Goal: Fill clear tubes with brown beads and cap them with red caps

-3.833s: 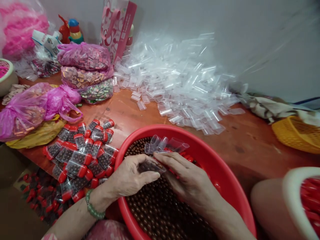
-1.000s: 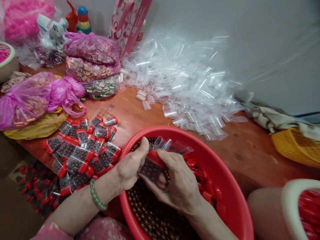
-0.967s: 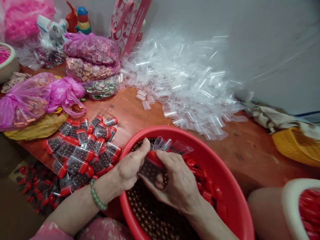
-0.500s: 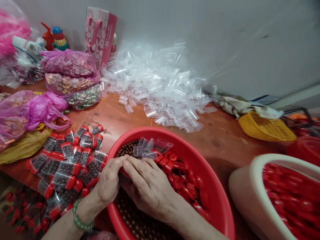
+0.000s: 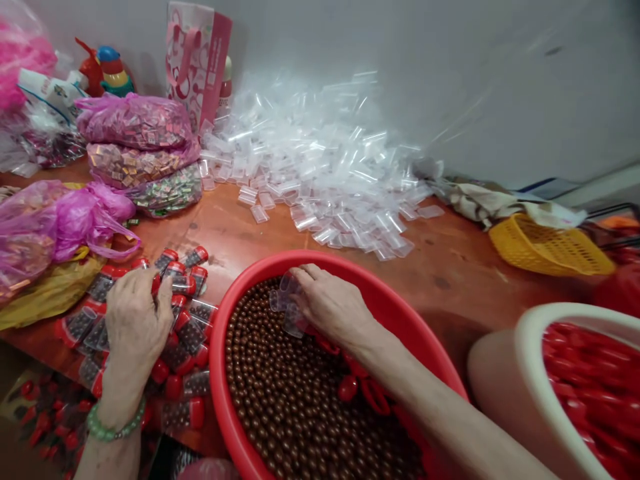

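Clear plastic sleeves [image 5: 294, 325] were touched by the right hand [image 5: 330, 303] far inside the red basin [image 5: 219, 380]; red-capped bead containers [image 5: 201, 313], left, were partly covered by the left hand [image 5: 137, 317]. Neither grip could be determined; light fingertip contact was judged advisable.

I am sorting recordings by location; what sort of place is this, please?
Probably a small workshop, perhaps at home: a heap of clear plastic sleeves, many red-capped containers and a red basin holding brown balls.

Workshop, by looks: heaped clear tubes [image 5: 345, 180], basin [image 5: 220, 373] of brown balls [image 5: 290, 400], many red-capped packs [image 5: 191, 333].
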Demonstrator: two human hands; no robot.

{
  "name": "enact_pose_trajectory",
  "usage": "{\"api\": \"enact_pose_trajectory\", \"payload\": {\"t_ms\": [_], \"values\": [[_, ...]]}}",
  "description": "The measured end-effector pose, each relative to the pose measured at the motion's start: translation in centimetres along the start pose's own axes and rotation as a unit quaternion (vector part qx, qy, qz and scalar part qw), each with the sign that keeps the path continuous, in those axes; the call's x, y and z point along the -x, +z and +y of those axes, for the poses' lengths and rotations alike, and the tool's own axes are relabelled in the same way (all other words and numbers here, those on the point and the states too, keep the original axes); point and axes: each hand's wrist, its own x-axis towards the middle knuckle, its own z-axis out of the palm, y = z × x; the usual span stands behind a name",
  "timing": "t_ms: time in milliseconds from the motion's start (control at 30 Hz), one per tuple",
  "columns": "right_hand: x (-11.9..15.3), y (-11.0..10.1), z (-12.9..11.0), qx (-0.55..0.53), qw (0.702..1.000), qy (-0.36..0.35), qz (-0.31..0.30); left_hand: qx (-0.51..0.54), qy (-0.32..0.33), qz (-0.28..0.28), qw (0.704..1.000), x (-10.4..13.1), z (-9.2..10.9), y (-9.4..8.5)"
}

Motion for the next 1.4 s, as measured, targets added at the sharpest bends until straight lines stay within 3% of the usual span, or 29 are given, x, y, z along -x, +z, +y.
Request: {"api": "enact_pose_trajectory", "payload": {"t_ms": [133, 300, 400, 533, 667, 900, 1067, 1233, 1400], "values": [[-0.8, 0.4, -0.2, 0.048, 0.998, -0.029, -0.021, 0.107, 0.032, 0.026, 0.993, 0.6, 2.4, 0.0], [-0.8, 1.1, 0.2, 0.075, 0.996, -0.058, 0.001, 0.300, 0.120, -0.072, 0.944, 2.1, 7.2, -0.2], [-0.8, 1.2, 0.5, 0.075, 0.995, -0.067, 0.026, 0.317, 0.158, -0.105, 0.930, 2.8, 8.6, 0.2], [-0.8, 0.4, 1.0, 0.055, 0.994, -0.071, 0.067, 0.271, 0.184, -0.125, 0.936, 2.9, 8.8, 0.8], [0.0, -0.2, 1.4, -0.053, 0.986, -0.123, 0.096, 0.250, 0.200, -0.137, 0.937, 2.9, 8.6, 1.0], [2.3, 0.1, -0.3, -0.091, 0.973, -0.213, 0.017, 0.245, 0.198, -0.135, 0.939, 2.9, 8.7, 1.0], [1.7, 0.2, -1.4, -0.060, 0.972, -0.225, -0.029, 0.254, 0.197, -0.129, 0.938, 2.7, 8.7, 1.0], [0.9, -0.3, -1.6, -0.005, 0.979, -0.203, -0.032, 0.252, 0.194, -0.125, 0.940, 2.9, 8.7, 1.2], [3.2, -1.6, -2.9, -0.025, 0.977, -0.213, -0.009, 0.258, 0.193, -0.121, 0.939, 3.0, 8.7, 1.3]]}}
